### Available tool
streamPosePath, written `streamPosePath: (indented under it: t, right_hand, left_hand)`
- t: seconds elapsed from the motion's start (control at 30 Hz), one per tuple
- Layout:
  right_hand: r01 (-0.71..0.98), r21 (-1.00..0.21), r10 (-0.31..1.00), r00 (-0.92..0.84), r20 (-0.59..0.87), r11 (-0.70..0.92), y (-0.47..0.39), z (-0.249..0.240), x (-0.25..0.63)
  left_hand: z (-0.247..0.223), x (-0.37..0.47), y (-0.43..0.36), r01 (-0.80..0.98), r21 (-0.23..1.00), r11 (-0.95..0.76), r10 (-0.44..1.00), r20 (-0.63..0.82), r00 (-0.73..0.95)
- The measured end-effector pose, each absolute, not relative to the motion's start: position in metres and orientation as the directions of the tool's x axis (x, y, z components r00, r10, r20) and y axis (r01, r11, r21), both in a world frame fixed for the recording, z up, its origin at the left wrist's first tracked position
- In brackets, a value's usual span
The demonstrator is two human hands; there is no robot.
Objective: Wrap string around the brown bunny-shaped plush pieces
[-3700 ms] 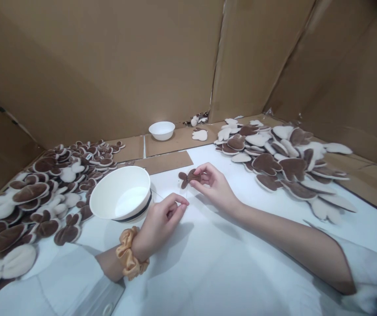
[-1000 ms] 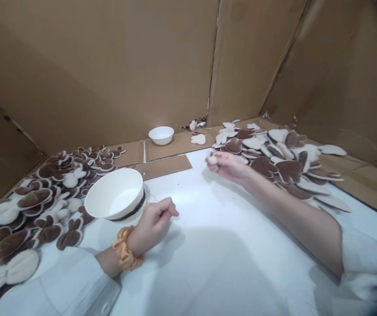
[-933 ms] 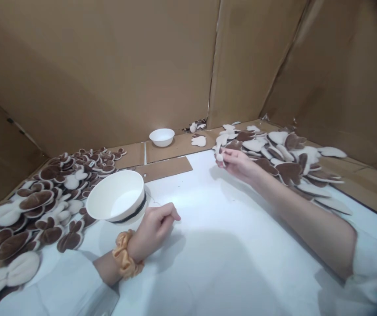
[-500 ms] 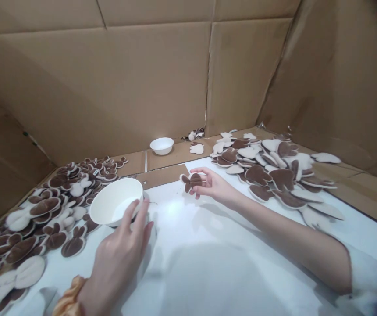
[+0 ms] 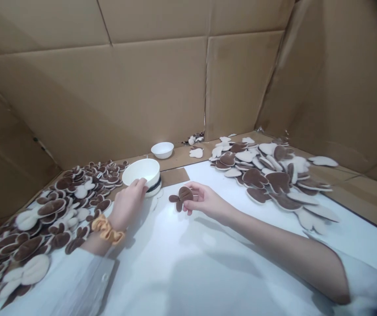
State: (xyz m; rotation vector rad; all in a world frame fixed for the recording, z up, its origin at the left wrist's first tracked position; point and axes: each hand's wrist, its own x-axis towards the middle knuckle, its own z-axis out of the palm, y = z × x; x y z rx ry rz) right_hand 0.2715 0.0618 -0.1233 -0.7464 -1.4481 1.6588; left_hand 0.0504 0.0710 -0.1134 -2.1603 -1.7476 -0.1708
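From where I stand, the right hand [image 5: 204, 202] has one brown, white-edged plush bunny cutout [image 5: 186, 193] pinched between thumb and fingers, a narrow hold on the rounded body. Its ears point left, free of the fingers, and it seems to hang just above the middle of the worktop [image 5: 215, 263].

The left hand [image 5: 127, 202], with a gold scrunchie [image 5: 104, 228] around its wrist, is at the near rim of the larger white bowl [image 5: 142, 169], which has a dark band low around it. Those fingers are bunched together and touch the rim, but I cannot tell whether that grip pinches it or merely leans on it. The bowl sits near the far edge, just left of a flat cardboard strip [image 5: 175, 176], and a smaller white bowl [image 5: 162, 153] stands behind it.

Small bunny cutouts [image 5: 52, 208] are heaped along the left edge; larger plush cutouts [image 5: 279, 181] spread over the far right corner.

I'd judge the step in hand to be a two-sided one: the right hand keeps a single cutout ready while the left attends to the bowl. Any move from here would call for keeping that light pinch, so the soft body isn't crumpled, and for handling the bowl evenly at its rim, so it doesn't tip or knock the strip beside it.
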Motion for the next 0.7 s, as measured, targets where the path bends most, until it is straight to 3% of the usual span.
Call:
streamPosePath:
  t: [0.1,0.17,0.27,0.37,0.43,0.7]
  right_hand:
    - [-0.196,-0.979,0.856,-0.514,0.058,-0.052,0.06,-0.127,0.27]
    - [-0.181,-0.981,0.866,-0.499,0.034,-0.066,0.059,-0.129,0.269]
    - [-0.168,-0.98,0.893,-0.45,-0.019,-0.105,0.058,-0.131,0.268]
    - [-0.201,-0.97,0.892,-0.451,-0.031,-0.136,0.055,-0.131,0.266]
    - [-0.201,-0.964,0.885,-0.46,-0.064,-0.174,0.052,-0.132,0.264]
    - [-0.131,-0.938,0.879,-0.409,-0.244,-0.321,0.049,-0.129,0.261]
  left_hand:
    - [-0.114,0.054,0.087,0.965,-0.15,-0.214,0.918,0.308,0.251]
    - [-0.114,0.059,0.082,0.977,-0.088,-0.194,0.892,0.398,0.213]
    - [-0.114,0.073,0.058,0.946,0.171,-0.277,0.841,0.52,0.152]
    - [-0.119,0.091,0.034,0.717,0.589,-0.372,0.922,0.324,0.212]
    - [-0.125,0.102,0.026,0.57,0.76,-0.312,0.945,0.187,0.268]
    - [-0.133,0.106,0.029,0.293,0.947,-0.129,0.976,0.068,0.208]
